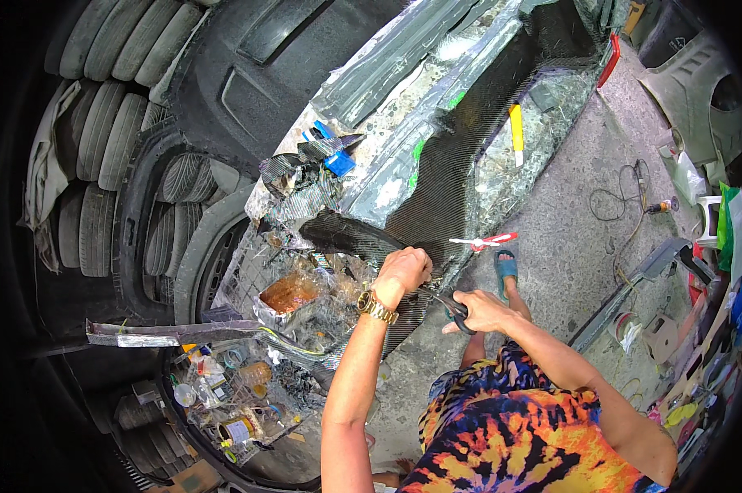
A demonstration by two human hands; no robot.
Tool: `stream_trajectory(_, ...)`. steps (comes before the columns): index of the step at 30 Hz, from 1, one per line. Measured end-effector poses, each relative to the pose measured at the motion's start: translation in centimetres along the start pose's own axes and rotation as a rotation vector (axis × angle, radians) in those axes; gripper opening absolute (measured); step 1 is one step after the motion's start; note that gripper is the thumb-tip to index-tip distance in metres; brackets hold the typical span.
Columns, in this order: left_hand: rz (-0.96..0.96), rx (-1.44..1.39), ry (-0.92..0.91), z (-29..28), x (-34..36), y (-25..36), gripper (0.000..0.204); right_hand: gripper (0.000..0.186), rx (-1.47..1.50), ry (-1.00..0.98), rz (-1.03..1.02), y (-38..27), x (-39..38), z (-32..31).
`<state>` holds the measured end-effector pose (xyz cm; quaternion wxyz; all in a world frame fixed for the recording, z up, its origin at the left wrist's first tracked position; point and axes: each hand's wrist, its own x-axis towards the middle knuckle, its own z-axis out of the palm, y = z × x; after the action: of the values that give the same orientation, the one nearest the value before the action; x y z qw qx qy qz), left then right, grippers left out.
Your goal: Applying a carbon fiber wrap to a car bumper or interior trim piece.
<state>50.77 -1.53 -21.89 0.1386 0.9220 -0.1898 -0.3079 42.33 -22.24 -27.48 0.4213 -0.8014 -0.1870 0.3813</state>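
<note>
A long sheet of black woven carbon-fibre cloth (442, 168) lies along a grey car-body part (387, 177) on the worktable. My left hand (405, 269), with a gold watch at its wrist, is closed on the cloth's near edge. In my right hand (482, 312) is a pair of scissors (459, 314) with dark handles; the fingers wrap round them. Their blades point left toward the cloth just below my left hand, where the tips are hard to make out. A slim red-and-white tool (483, 241) rests near the table edge, beyond my right hand.
A yellow utility knife (516, 135) lies on the table's right side. Left of the cloth are dark scraps (297, 177), a blue object (338, 160) and a resin-stained container (289, 292). Stacked tyres (96, 230) line the left. A cord (625, 214) trails over the floor.
</note>
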Motion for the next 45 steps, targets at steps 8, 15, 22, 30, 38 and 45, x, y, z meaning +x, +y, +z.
stream_trajectory(8,-0.02,-0.119,-0.022,-0.5,0.3,0.1,0.008,0.059,0.131,-0.002,-0.038,1.2,-0.1,0.1)
stream_trajectory(15,-0.029,-0.309,0.291,-4.4,-5.7,2.7,0.013,0.057,-0.128,0.146,-0.09,1.2,-3.6,-1.1)
stream_trajectory(22,-0.574,-0.846,1.029,1.1,-19.6,-2.6,0.012,0.056,-0.224,0.097,0.133,5.4,-11.1,-2.0)
stream_trajectory(30,-0.553,-1.075,1.219,7.8,-24.1,-0.4,0.018,0.027,-0.333,0.13,0.176,5.4,-14.0,-4.0)
stream_trajectory(38,-0.478,-0.826,1.274,5.1,-15.6,-8.8,0.029,0.029,-0.468,0.081,0.132,2.0,-10.5,-3.5)
stream_trajectory(45,-0.411,-0.403,1.415,1.0,-18.8,-4.9,0.04,0.039,-0.434,0.115,0.238,1.2,-13.8,-3.6)
